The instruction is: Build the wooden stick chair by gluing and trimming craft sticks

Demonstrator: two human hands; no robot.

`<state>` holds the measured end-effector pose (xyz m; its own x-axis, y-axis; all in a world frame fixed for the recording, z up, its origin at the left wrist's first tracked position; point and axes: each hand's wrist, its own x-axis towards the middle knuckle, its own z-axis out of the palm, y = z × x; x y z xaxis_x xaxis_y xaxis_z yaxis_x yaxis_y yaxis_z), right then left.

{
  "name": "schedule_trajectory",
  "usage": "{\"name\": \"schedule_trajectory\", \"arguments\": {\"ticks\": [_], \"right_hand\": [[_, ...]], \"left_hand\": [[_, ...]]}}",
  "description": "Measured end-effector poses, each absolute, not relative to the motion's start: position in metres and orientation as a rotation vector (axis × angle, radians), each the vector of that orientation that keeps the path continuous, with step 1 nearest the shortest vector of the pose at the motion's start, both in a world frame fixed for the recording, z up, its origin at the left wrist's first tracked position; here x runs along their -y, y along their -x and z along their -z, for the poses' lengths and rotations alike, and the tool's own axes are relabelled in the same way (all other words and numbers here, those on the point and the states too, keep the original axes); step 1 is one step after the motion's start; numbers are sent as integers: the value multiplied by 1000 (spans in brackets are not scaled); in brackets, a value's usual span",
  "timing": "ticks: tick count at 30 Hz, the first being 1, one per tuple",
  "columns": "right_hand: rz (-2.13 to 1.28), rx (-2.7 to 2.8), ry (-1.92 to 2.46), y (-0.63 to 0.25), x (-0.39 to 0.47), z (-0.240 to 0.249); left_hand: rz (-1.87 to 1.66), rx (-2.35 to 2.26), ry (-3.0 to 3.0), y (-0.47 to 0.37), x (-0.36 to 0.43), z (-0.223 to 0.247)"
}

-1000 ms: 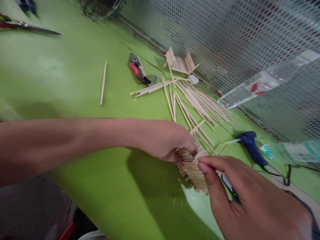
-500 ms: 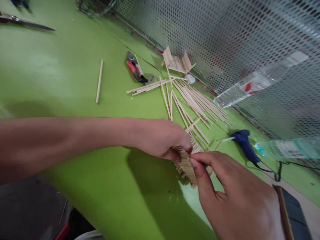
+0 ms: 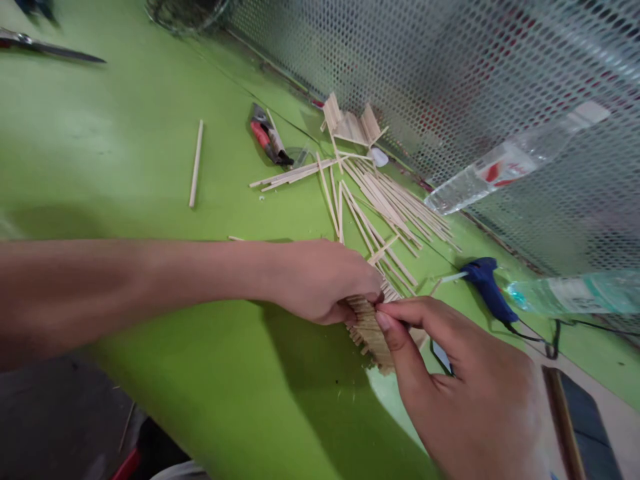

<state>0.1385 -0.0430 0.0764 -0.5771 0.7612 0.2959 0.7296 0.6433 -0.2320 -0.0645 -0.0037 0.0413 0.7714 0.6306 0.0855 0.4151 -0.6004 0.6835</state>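
My left hand point(image 3: 330, 280) reaches in from the left, its fingers bent down and closed on a panel of thin wooden sticks point(image 3: 373, 337) laid side by side. The stick ends make an uneven edge at the panel's lower left. My right hand point(image 3: 450, 373) comes from the lower right, thumb and index fingertip pinched together over the panel beside the left fingers. Whatever lies between those fingertips is too small or hidden to make out. Just beyond the hands spread several loose wooden sticks point(image 3: 385, 200).
A blue glue gun point(image 3: 487, 288) lies to the right, near two plastic bottles, one clear point(image 3: 515, 163), one greenish point(image 3: 575, 295). Red-handled pruners point(image 3: 267, 137) and a small stick-built piece point(image 3: 355, 127) lie by the perforated metal screen point(image 3: 425, 73). Scissors point(image 3: 55, 48) and a single stick point(image 3: 197, 163) are left.
The view shifts slightly. My left forearm sits a little lower, and a stick end now shows above it. Both hands stay at the panel, the right pinch almost unmoved.
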Motion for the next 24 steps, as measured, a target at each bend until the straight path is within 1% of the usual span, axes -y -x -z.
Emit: {"name": "schedule_trajectory", "arguments": {"ticks": [6, 13, 24], "right_hand": [[-142, 2478, 1188, -140, 42, -74], [-265, 2426, 1267, -140, 41, -74], [-235, 2447, 1235, -139, 42, -74]], "left_hand": [[-400, -775, -2319, 65, 2, -41], [-432, -781, -2285, 65, 1, -37], [-398, -762, -2306, 63, 1, -39]]}}
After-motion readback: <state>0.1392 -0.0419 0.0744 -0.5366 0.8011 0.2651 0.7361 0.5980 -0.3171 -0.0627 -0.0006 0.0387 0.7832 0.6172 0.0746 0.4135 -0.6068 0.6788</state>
